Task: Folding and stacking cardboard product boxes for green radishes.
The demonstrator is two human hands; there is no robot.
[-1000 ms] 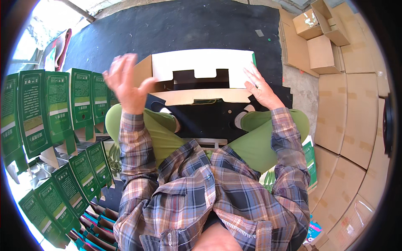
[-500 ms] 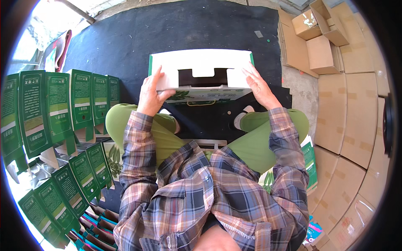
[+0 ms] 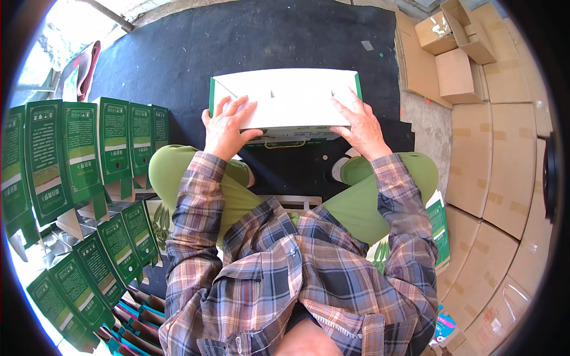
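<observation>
While the left hand (image 3: 227, 126) lay spread flat on the white-and-green carton (image 3: 285, 98), the right hand (image 3: 360, 126) pressed open-fingered on its right end. The carton sat on the black mat (image 3: 237, 41) before the knees, green folded cartons (image 3: 89, 148) standing left, brown boxes (image 3: 457, 59) right.
</observation>
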